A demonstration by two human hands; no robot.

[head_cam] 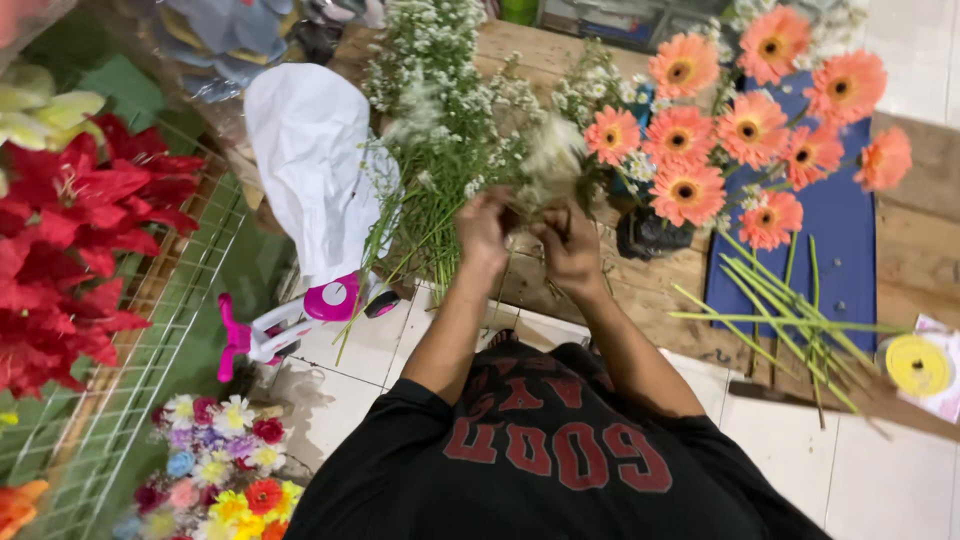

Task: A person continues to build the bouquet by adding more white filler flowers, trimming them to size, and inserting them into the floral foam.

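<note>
I see left hand (487,228) and right hand (567,243) both clamped on white filler stems (440,150) — bunching them beside orange gerberas (735,130), above worktop (650,285).

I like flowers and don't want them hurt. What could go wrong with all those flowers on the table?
The orange daisies' long green stems stick out past the table edge, so a bump might knock them down. The yellow ribbon roll also sits near the edge and could roll off. Both hands grip the small white flowers close together; squeezing hard might snap thin stems.
</note>
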